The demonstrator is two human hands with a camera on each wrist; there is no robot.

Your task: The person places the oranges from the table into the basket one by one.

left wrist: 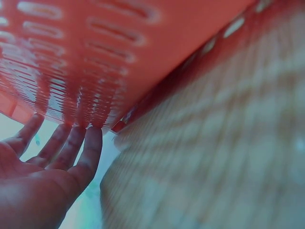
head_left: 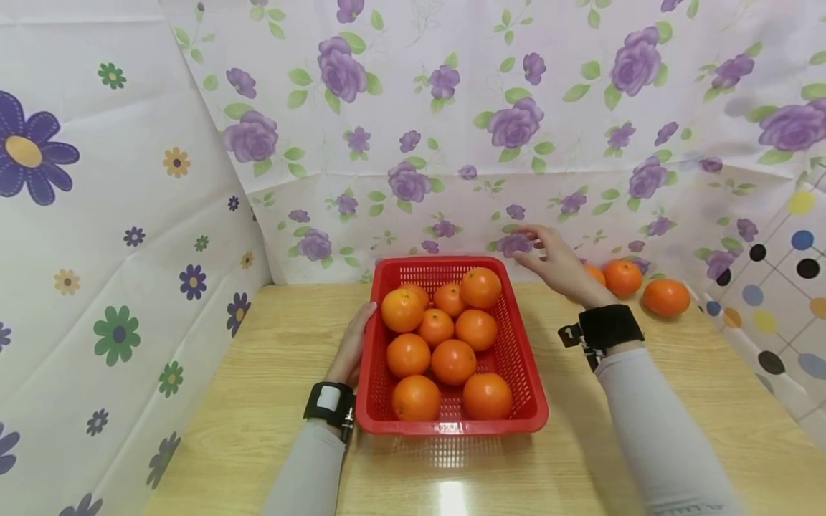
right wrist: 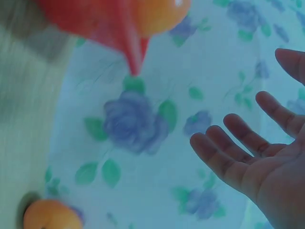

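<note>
A red plastic basket (head_left: 530, 373) with slotted walls stands on the table, holding several oranges (head_left: 454, 362). My left hand (head_left: 351, 344) is at the basket's left side; in the left wrist view its extended fingers (left wrist: 90, 152) touch the slotted outer wall. My right hand (head_left: 556, 264) hovers past the basket's back right corner, fingers spread and loosely bent, with nothing in them. Beyond its wrist lie loose oranges (head_left: 666, 297), one of them partly hidden behind the hand. In the right wrist view a single orange (right wrist: 52, 214) shows at the lower left, well apart from the fingers.
The light wooden table (head_left: 271, 430) runs back to a white cloth with purple flowers (head_left: 406, 183). A flowered sheet (head_left: 116, 236) hangs on the left, and a dotted cloth (head_left: 774, 287) borders the right side. Black straps sit on both wrists.
</note>
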